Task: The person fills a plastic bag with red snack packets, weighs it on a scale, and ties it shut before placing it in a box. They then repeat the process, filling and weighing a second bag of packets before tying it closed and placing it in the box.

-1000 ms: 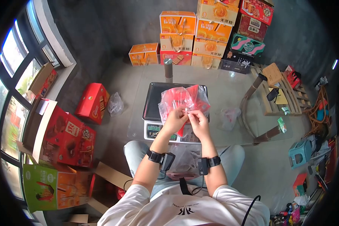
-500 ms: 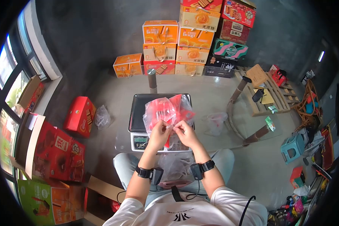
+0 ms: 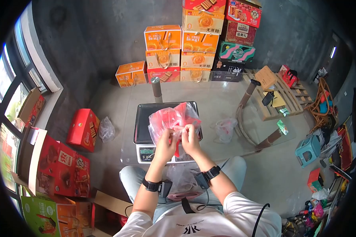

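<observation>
A clear plastic bag [image 3: 156, 123] with red packets [image 3: 169, 115] inside rests over the black pan of a digital scale [image 3: 142, 130]. My left hand [image 3: 167, 143] pinches the bag's gathered top from the left. From the right, my right hand [image 3: 190, 140] pinches the same gathered plastic, its fingertips close to the left ones. A red strip of the bag's contents or a handle hangs between the two hands. The scale's lit display [image 3: 147, 151] shows to the left of my left wrist, and its keypad is partly covered by my right hand.
The scale stands on a glass table [image 3: 217, 98]. Another crumpled clear bag [image 3: 225, 130] lies right of the scale. Stacked gift boxes [image 3: 197, 59] stand behind the table. A red box [image 3: 84, 129] and a plastic bag [image 3: 106, 129] are at left; a blue stool [image 3: 307, 152] is at right.
Both hands stay on the bag's top, with the right hand turned more upright. The bag's plastic is bunched closer together. The camera view has shifted slightly.
</observation>
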Motion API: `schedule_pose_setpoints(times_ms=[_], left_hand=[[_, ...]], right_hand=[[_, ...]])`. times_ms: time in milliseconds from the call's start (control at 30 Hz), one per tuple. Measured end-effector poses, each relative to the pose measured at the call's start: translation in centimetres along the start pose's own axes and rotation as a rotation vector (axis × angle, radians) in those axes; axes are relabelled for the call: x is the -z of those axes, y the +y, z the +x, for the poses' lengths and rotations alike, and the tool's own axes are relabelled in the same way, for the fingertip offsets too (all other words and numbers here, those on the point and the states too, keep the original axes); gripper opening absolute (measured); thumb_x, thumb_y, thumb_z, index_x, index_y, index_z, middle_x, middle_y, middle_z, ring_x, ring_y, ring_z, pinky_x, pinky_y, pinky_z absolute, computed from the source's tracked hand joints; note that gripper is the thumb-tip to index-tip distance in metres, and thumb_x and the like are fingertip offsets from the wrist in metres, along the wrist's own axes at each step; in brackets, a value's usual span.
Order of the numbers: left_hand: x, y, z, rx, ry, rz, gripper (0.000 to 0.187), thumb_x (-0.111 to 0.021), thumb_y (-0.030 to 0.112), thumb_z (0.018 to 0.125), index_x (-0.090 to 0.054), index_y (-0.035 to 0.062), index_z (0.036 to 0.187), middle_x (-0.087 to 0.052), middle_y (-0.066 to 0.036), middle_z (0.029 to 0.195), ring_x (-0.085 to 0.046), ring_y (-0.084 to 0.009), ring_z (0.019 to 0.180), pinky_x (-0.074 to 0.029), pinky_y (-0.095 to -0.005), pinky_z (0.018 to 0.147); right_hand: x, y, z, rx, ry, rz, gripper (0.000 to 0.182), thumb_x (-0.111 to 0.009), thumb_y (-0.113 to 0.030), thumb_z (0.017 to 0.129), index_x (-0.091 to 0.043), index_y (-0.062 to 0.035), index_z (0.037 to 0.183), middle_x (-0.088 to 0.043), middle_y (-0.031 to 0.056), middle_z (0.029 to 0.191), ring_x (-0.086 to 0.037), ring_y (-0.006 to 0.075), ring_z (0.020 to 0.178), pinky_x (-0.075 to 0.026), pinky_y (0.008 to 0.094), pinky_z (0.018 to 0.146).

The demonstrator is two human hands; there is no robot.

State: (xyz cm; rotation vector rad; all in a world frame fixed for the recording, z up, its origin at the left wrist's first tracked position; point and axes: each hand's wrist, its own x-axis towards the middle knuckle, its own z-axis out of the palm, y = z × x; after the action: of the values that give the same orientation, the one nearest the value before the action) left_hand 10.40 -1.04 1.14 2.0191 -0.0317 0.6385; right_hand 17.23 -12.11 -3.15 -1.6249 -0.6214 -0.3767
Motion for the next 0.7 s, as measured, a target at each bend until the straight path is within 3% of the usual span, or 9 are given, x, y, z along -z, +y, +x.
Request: schedule_pose_setpoints(times_ms=[67,133,167,233,333,567,633,667,700], left_hand=[[-0.4,0.2,0.0,0.045,-0.006,-0.115,0.013,-0.055,0.011,0.093,-0.048,0.0001,0.095,-0.058,-0.010,0.076,-0.058,-0.0180,0.072,-0.046,-0.0312,0.064],[-0.7,0.4,0.2,0.265,-0.012,-0.521,0.012,-0.049,0.014,0.097,-0.045,0.0025,0.096,-0.051,-0.003,0.073,-0.048,-0.0092,0.064,-0.041,-0.0252,0.057],[-0.8,0.2,0.2,0.264,-0.011,-0.521,0.012,-0.049,0.014,0.097,-0.045,0.0025,0.096,-0.051,-0.003,0.073,-0.048,-0.0092,0.064,-0.041,-0.0252,0.057],[-1.2,-0.4,0.5,0.377,0.040,-0.762,0.012,-0.045,0.016,0.099,-0.045,0.0045,0.095,-0.048,0.001,0.073,-0.042,-0.0046,0.061,-0.036,-0.0216,0.053],[-1.5,-1.5,0.5,0.433,0.063,-0.746,0.015,-0.043,0.018,0.099,-0.045,0.0048,0.093,-0.049,0.000,0.072,-0.042,-0.0055,0.059,-0.036,-0.0217,0.052],[-1.2,-2.0,0.5,0.532,0.133,-0.774,0.018,-0.042,0.019,0.098,-0.048,0.0042,0.090,-0.051,-0.002,0.071,-0.048,-0.0087,0.061,-0.040,-0.0250,0.052],[-0.7,-2.5,0.5,0.353,-0.006,-0.385,0.017,-0.045,0.019,0.096,-0.049,0.0030,0.090,-0.056,-0.011,0.072,-0.056,-0.0165,0.063,-0.044,-0.0303,0.056],[-0.8,-2.0,0.4,0.355,-0.008,-0.382,0.017,-0.045,0.019,0.096,-0.049,0.0030,0.090,-0.056,-0.011,0.072,-0.056,-0.0165,0.063,-0.044,-0.0303,0.056],[-0.7,-1.3,0.2,0.201,-0.026,-0.213,0.017,-0.045,0.017,0.095,-0.049,0.0017,0.089,-0.057,-0.012,0.073,-0.056,-0.0176,0.064,-0.044,-0.0303,0.059]], right_hand=[[0.1,0.0,0.3,0.008,-0.006,0.135,0.010,-0.048,-0.008,0.092,-0.042,-0.0010,0.096,-0.060,0.0162,0.080,-0.061,0.0281,0.074,-0.046,0.0391,0.064],[0.6,0.0,0.4,0.072,-0.056,-0.120,0.008,-0.046,-0.007,0.093,-0.042,-0.0009,0.096,-0.065,0.0185,0.091,-0.062,0.0263,0.072,-0.048,0.0373,0.063],[0.5,-0.2,0.4,0.074,-0.056,-0.120,0.008,-0.046,-0.007,0.093,-0.042,-0.0009,0.096,-0.065,0.0185,0.091,-0.062,0.0263,0.072,-0.048,0.0373,0.063],[0.4,-0.8,0.5,0.080,-0.097,0.089,0.010,-0.046,-0.008,0.093,-0.045,0.0001,0.099,-0.065,0.0193,0.098,-0.063,0.0256,0.070,-0.049,0.0354,0.064],[0.8,-1.9,0.8,0.214,-0.114,-0.061,0.014,-0.048,-0.008,0.092,-0.049,0.0009,0.103,-0.065,0.0185,0.099,-0.063,0.0256,0.068,-0.051,0.0349,0.064],[1.3,-1.2,0.6,0.223,-0.241,-0.197,0.015,-0.047,-0.008,0.092,-0.048,0.0010,0.104,-0.066,0.0187,0.100,-0.064,0.0282,0.071,-0.051,0.0376,0.067],[0.8,-0.7,1.0,0.256,-0.141,-0.012,0.013,-0.046,-0.007,0.092,-0.043,0.0000,0.102,-0.065,0.0192,0.096,-0.064,0.0309,0.074,-0.051,0.0392,0.070],[0.8,-0.2,1.1,0.254,-0.139,-0.010,0.013,-0.046,-0.007,0.092,-0.043,0.0000,0.102,-0.065,0.0192,0.096,-0.064,0.0309,0.074,-0.051,0.0392,0.070],[0.8,0.5,1.3,0.176,-0.165,0.022,0.012,-0.045,-0.007,0.092,-0.040,-0.0003,0.101,-0.065,0.0199,0.095,-0.063,0.0323,0.075,-0.050,0.0398,0.070]])
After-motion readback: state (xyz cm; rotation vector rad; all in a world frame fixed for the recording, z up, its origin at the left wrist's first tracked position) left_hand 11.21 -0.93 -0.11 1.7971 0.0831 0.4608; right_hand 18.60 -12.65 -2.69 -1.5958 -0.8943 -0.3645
